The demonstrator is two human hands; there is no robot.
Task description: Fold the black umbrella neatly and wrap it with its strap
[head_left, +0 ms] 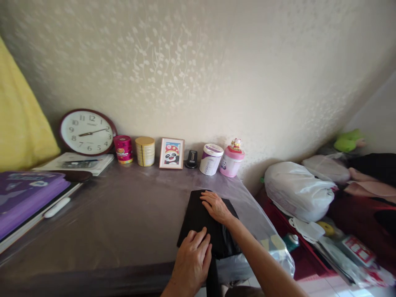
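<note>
The picture frame [171, 153], bearing a panda print, stands at the wall side of the desk [133, 206] and serves as the reference point. The black folded article [201, 214] lies flat on the desk, in front of the frame and to its right, its dark strap-like end hanging over the desk's near edge.

The right hand [216, 207] rests palm down on the article's upper part, fingers extended and only slightly apart. The left hand [194, 253], farther from the frame, touches the article's near left portion with fingers bent and close together; its thumb side is hidden, so whether it pinches the material cannot be told.

Left of the frame, in order outward, stand a yellow ribbed tin [145, 152], a magenta can [123, 149] and a wall clock [88, 132]. Right of the frame are a small black object [191, 159], a white-and-purple tin [211, 160] and a pink-lidded tin [230, 163] topped by a figurine [236, 144]. A purple book [29, 187] lies far left of the frame, toward the near side.
</note>
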